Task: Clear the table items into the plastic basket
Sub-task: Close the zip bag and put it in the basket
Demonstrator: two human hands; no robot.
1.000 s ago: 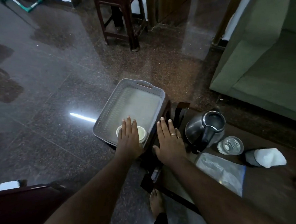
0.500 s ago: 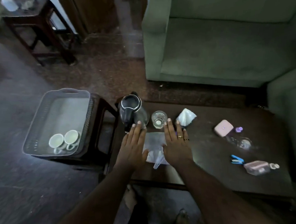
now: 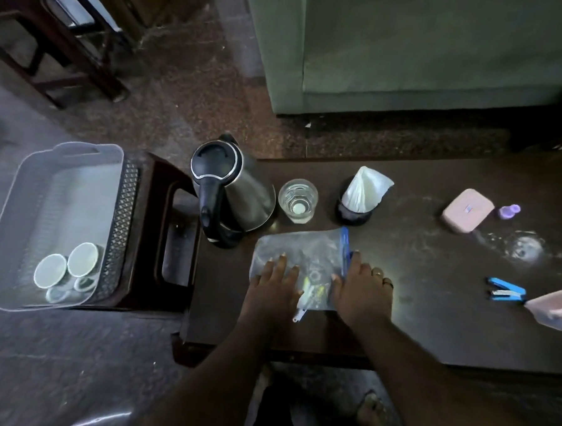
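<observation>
1. The plastic basket [image 3: 23, 199] is seen at the far left on a dark stool [image 3: 162, 206], just beside the worktop [image 3: 430, 318]. Two white cups [image 3: 65, 266] are stood in its near corner, as they were half a second ago.
2. The kettle [image 3: 235, 191] is stood at the left end of the worktop, its handle turned toward the person. It is unmoved from the earlier frame.
3. The left hand [image 3: 274, 285] is laid flat on the left part of the clear zip bag [image 3: 303, 256], fingers straight and spread, nothing grasped. Half a second ago it was set beside the bag's left edge, near the kettle; it is now shifted onto the plastic.
4. The zip bag is spread flat on the worktop between the hands, its blue seal at the right edge. Small items are seen through it, too blurred to name.
5. A glass of water [image 3: 298, 199] is placed behind the bag, just right of the kettle.
6. The right hand [image 3: 361, 292] is pressed on the bag's right edge at the seal, fingers extended, no grip closed. Rings are worn on two fingers.
7. A dark holder with white tissue [image 3: 362, 191] is found further back.
8. Well to the right, a pink case [image 3: 467, 209], a small purple bottle [image 3: 509, 211], a blue stapler [image 3: 505, 289] and a pink lidded box [image 3: 554, 308] are left on the worktop.
</observation>
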